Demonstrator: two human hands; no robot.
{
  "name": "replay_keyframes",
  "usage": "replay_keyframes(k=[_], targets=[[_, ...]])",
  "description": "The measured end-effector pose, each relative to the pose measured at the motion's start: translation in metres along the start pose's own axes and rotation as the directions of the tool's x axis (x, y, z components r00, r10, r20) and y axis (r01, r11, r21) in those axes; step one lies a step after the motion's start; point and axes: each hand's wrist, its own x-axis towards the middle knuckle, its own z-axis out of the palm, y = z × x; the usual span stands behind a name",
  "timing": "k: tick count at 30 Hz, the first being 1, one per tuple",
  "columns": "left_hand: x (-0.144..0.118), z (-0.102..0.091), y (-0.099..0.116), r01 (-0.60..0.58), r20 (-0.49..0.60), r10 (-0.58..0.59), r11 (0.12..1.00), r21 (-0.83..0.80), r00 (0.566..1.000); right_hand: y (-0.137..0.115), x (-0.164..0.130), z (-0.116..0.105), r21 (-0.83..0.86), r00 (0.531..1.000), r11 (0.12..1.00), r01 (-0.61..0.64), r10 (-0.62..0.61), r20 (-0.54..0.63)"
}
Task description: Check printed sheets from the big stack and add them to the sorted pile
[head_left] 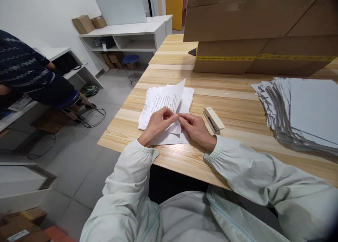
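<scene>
A printed sheet of paper (169, 96) stands partly lifted and curled above a small pile of papers (187, 101) on the wooden table. My left hand (160, 121) is closed, its thumb and fingers pinching the sheet near its lower edge. From the other side my right hand (196, 127) pinches the sheet's edge, fingertips almost touching those of the left. How many sheets are between the fingers I cannot make out. Just right of my right hand lies a cream stapler (214, 119), touched by neither hand.
A thick stack of papers (311, 112) rests on the right of the table (237, 94). Large cardboard boxes (227, 55) rise at the back, with a dark phone (193, 51) beside them. Another person (29, 66) sits on a blue stool at the left.
</scene>
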Motion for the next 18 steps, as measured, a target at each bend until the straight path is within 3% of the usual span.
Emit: replay_keyframes(k=[9,14,18], targets=[[0.001,-0.002,-0.002,0.029,-0.014,-0.031,0.993,-0.119,0.999,-0.003,-0.002,0.0,-0.02,0.999,1.0,-0.02,0.019,-0.045],[0.003,-0.002,-0.007,0.105,-0.087,-0.131,0.96,-0.26,0.988,-0.004,-0.004,0.001,0.12,0.996,0.991,-0.055,0.063,-0.06],[0.002,-0.005,-0.012,0.117,-0.226,-0.2,0.936,-0.333,0.954,0.0,-0.004,-0.001,0.013,0.994,1.0,-0.015,0.016,-0.109]])
